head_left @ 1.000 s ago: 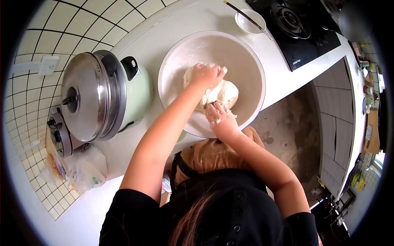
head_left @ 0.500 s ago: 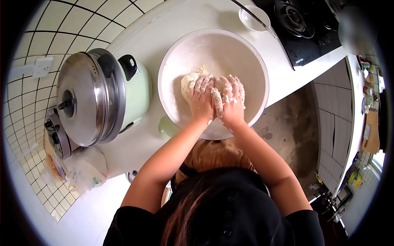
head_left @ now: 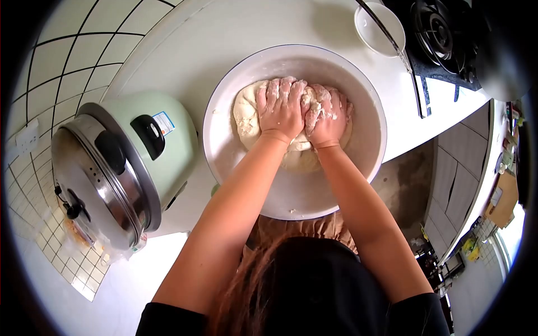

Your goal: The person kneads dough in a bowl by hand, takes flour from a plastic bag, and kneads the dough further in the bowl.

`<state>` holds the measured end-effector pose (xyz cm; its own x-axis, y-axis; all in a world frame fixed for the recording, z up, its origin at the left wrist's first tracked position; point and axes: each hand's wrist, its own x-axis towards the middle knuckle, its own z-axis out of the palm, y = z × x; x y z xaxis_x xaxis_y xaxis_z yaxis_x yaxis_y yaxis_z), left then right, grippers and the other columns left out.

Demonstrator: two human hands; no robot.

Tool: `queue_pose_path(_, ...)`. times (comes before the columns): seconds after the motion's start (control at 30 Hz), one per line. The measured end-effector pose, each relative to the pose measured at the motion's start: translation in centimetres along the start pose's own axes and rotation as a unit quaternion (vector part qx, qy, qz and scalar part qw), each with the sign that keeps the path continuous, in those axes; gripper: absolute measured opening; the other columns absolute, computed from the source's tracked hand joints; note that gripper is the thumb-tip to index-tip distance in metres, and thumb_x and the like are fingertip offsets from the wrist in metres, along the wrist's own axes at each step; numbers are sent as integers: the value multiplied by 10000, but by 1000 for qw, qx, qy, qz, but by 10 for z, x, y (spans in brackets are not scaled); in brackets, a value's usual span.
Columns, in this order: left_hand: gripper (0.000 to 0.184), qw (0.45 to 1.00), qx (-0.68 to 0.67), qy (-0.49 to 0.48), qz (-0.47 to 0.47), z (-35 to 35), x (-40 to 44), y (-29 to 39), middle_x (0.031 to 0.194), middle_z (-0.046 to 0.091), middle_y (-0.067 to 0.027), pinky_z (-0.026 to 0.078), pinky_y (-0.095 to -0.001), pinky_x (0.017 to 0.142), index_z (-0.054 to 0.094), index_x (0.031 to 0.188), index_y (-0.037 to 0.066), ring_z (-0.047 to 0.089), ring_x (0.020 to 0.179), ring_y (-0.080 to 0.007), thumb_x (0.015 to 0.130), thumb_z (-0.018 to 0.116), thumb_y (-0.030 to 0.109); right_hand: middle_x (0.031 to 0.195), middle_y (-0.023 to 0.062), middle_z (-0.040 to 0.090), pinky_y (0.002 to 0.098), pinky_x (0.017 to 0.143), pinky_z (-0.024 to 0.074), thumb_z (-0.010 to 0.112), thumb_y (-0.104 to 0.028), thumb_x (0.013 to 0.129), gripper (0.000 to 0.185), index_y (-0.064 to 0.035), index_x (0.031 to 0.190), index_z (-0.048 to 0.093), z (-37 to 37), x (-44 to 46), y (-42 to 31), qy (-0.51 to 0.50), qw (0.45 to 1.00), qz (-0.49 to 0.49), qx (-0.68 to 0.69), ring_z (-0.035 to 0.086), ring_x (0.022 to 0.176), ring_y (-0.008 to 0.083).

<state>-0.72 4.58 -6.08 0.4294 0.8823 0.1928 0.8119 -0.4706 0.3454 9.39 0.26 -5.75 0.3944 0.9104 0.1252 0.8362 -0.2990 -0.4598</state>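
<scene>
A wide white basin (head_left: 297, 199) stands on the counter and holds a pale lump of dough (head_left: 245, 115). My left hand (head_left: 282, 109) presses down on the dough with its fingers stretched out over the top. Close beside it on the right, my right hand (head_left: 328, 115) also lies on the dough, its fingers spread and coated with sticky bits. Both hands touch each other near the thumbs. Part of the dough is hidden under the palms, and some of it shows below the wrists.
Left of the basin is a green cooker (head_left: 176, 134) with a steel lid (head_left: 95, 185). At the upper right are a white bowl (head_left: 372, 33) with a dark stick (head_left: 384, 28) across it, and a black gas stove (head_left: 437, 36).
The hands have moved from working apart to lying side by side, pressing on the dough. The view has shifted, with the cooker and basin appearing larger.
</scene>
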Motion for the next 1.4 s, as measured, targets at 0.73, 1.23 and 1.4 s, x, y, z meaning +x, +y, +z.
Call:
queue_pose_path(0.73, 551, 653, -634, 100, -402, -135, -72, 7, 1247, 535, -149, 270, -368, 1054, 491, 1241, -2, 474, 1183, -243, 907, 412, 430, 1250, 163, 546, 434, 906, 469, 471, -556, 859, 642, -26, 1211, 556, -65, 79, -78, -376, 891, -229, -114, 557, 1114, 312)
queue_pose_path(1.23, 341, 707, -480, 289, -432, -56, -108, -7, 1136, 546, -140, 369, -325, 946, 554, 1099, -18, 510, 1062, -244, 924, 397, 229, 1160, 186, 525, 455, 972, 416, 744, -146, 645, 509, -51, 1109, 557, -83, 0, 6, -221, 856, -450, 128, 488, 1115, 388)
queue_pose_path(1.4, 347, 845, -306, 196, -392, -66, -75, 45, 1072, 600, -163, 401, -380, 919, 585, 1053, 5, 549, 1022, -308, 921, 409, 273, 1072, 162, 542, 450, 895, 471, 706, -7, 618, 457, -26, 1050, 559, -131, -46, 50, -248, 853, -431, 159, 521, 1053, 391)
